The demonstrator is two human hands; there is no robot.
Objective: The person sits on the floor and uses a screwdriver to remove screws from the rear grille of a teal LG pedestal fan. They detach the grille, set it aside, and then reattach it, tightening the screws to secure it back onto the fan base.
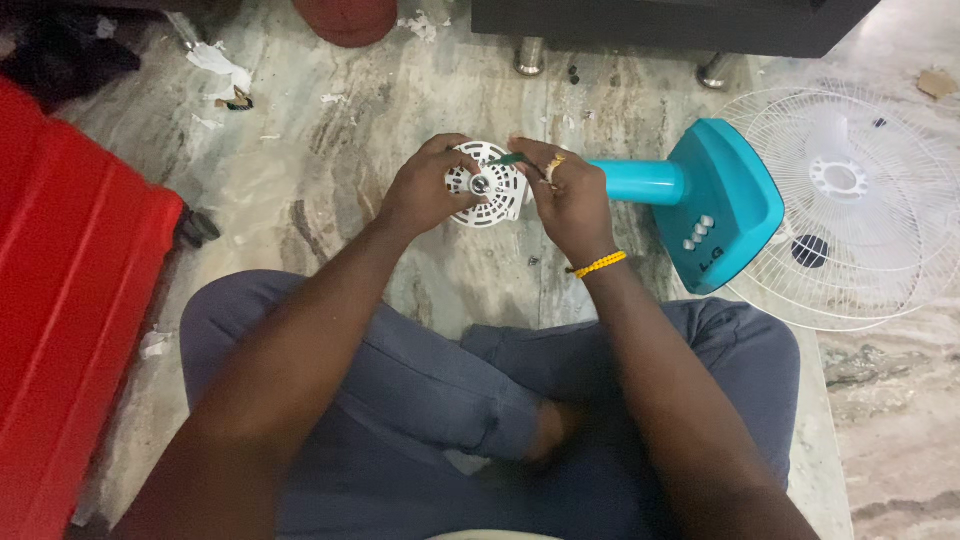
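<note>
The fingers of the left hand are curling around the rim of a white vented fan motor housing at upper centre of the frame, steadying it. The right hand is pinching a green-handled screwdriver against its top. The teal fan stand and white wire grille are lying detached at right, so disassembly looks well advanced.

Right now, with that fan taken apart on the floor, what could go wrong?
1. The green-handled tool in the right hand points toward the left hand steadying the white motor housing; a slip might jab its fingers.
2. Small dark bits lie loose on the patterned stone floor, where they could easily get lost.
3. The white wire grille lies flat beside the knee and might get bent.
</note>
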